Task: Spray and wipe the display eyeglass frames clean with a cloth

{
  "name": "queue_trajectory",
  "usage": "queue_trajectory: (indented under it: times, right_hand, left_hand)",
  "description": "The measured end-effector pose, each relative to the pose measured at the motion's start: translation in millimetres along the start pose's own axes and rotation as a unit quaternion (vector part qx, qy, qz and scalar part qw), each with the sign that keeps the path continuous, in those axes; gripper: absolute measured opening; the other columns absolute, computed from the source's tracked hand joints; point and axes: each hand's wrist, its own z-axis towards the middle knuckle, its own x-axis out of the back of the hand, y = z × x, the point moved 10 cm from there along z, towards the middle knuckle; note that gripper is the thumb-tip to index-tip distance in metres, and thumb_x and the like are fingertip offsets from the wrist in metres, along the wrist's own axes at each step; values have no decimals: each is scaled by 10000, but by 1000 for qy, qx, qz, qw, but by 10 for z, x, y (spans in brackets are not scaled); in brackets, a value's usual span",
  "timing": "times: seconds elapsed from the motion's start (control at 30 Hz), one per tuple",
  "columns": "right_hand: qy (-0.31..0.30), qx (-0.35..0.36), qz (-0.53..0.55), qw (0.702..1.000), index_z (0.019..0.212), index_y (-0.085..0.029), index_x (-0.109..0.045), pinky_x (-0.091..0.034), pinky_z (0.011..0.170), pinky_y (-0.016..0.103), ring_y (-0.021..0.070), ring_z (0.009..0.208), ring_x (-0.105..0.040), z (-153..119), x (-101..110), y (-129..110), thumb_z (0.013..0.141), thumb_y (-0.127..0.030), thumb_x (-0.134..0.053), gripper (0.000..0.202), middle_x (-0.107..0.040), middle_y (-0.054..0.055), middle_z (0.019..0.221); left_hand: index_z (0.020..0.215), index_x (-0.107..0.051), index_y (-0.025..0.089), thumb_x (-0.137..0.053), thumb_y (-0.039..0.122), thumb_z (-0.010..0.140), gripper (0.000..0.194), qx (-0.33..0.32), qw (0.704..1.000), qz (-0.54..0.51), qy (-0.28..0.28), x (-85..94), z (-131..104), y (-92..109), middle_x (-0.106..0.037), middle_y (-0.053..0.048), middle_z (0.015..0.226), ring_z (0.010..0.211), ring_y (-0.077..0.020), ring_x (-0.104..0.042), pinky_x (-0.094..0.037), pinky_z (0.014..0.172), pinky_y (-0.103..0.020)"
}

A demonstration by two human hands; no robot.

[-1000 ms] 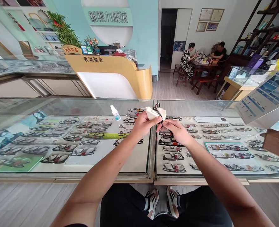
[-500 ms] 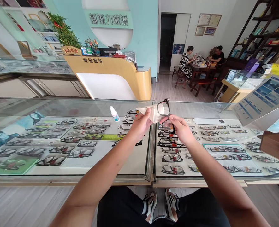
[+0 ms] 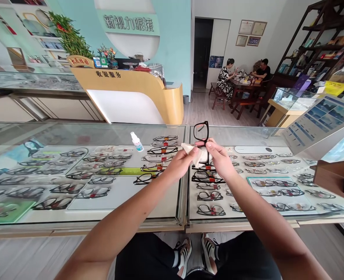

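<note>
Above the glass display case, a black-framed pair of glasses (image 3: 201, 131) is held on end, one lens over the other. My right hand (image 3: 219, 155) grips it near the bridge, fingers closed. With its fingers pinched, my left hand (image 3: 183, 161) holds a cream cloth (image 3: 200, 156) against the lower lens, which the cloth mostly covers. The upper lens is uncovered. To the left, a small white spray bottle (image 3: 136, 142) stands on the case top.
Rows of glasses lie inside the display case (image 3: 157, 194). A tilted display board (image 3: 320, 124) and a brown box (image 3: 335, 181) are at the right. Beyond are a wooden counter (image 3: 172, 103) and two people seated at a table (image 3: 240, 82).
The cloth and my left hand have moved down from the upper lens to the lower one. The glasses stand more upright. The view has shifted slightly right.
</note>
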Motion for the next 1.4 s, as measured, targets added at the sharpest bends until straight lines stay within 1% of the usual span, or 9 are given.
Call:
queue_trajectory:
  times: [0.1, 0.23, 0.43, 0.73, 0.9, 1.03, 1.2, 1.27, 1.4]
  right_hand:
    - [-11, -3, 0, 1000, 1000, -280, -924, -537, 1045, 412, 255, 1079, -591, -10, -30, 25, 994, -808, -766, 551, -566, 46, 1065]
    - [-4, -3, 2, 1000, 1028, -292, -936, -534, 1026, 406, 251, 1075, -574, -5, -11, 39, 1002, -793, -762, 531, -563, 47, 1073]
    - [6, -8, 22, 1000, 1019, -295, -944, -525, 962, 392, 253, 1068, -570, 1, 9, 58, 987, -770, -787, 501, -546, 46, 1065]
    - [-10, -8, 22, 1000, 1021, -289, -944, -444, 879, 372, 227, 994, -518, -9, -41, 34, 982, -760, -810, 491, -497, 31, 1029]
    - [-12, -4, -6, 1000, 972, -268, -923, -419, 852, 371, 209, 918, -471, -10, -43, 25, 983, -802, -786, 551, -473, 22, 1001]
    - [-18, -11, -23, 1000, 881, -260, -876, -441, 850, 374, 216, 918, -487, -19, -52, 37, 975, -848, -762, 606, -481, 30, 1008]
    - [-40, -5, -44, 998, 747, -256, -805, -491, 929, 388, 230, 950, -527, -34, -73, -31, 1015, -809, -744, 618, -510, 45, 1014]
    - [-51, -2, -59, 997, 788, -264, -836, -510, 912, 391, 240, 958, -537, -36, -82, -59, 1018, -805, -739, 596, -531, 54, 1019]
    - [-77, -10, -63, 995, 1045, -288, -923, -505, 789, 369, 242, 980, -572, -38, -104, -64, 1031, -761, -746, 506, -575, 66, 1104]
  left_hand:
    - [1317, -873, 219, -906, 866, 821, 816, -5, 1000, -8, 9, -33, -22, 25, -814, -47, 1060, 1017, -211, -700, -552, 904, -315]
    - [1243, -876, 200, -914, 881, 793, 817, 2, 1000, 6, 18, -25, -31, 4, -809, -56, 1040, 1013, -223, -702, -551, 922, -334]
    - [1058, -845, 173, -955, 819, 788, 709, -13, 997, 71, -18, -75, -37, 71, -789, -54, 962, 927, -223, -687, -535, 857, -335]
    - [1347, -836, 202, -817, 864, 912, 792, -49, 996, 72, 18, -44, -60, 110, -789, -39, 1001, 910, -201, -668, -528, 866, -321]
    - [1325, -849, 199, -768, 885, 937, 791, -54, 995, 71, 41, -12, -65, 105, -773, -29, 933, 850, -195, -654, -524, 803, -311]
    - [1278, -863, 203, -779, 888, 925, 776, -54, 995, 58, 54, 10, -64, 88, -760, -18, 888, 811, -187, -650, -523, 781, -311]
    - [1229, -860, 203, -828, 890, 876, 773, -37, 997, 26, 61, 0, -71, 73, -759, -18, 884, 818, -191, -658, -528, 783, -316]
    - [1194, -857, 200, -864, 890, 834, 778, -29, 998, 10, 62, 0, -63, 64, -766, -22, 903, 824, -189, -655, -522, 778, -315]
    - [1151, -841, 196, -922, 880, 766, 789, -12, 998, -3, 62, 13, -33, 25, -760, -12, 892, 824, -184, -651, -501, 782, -317]
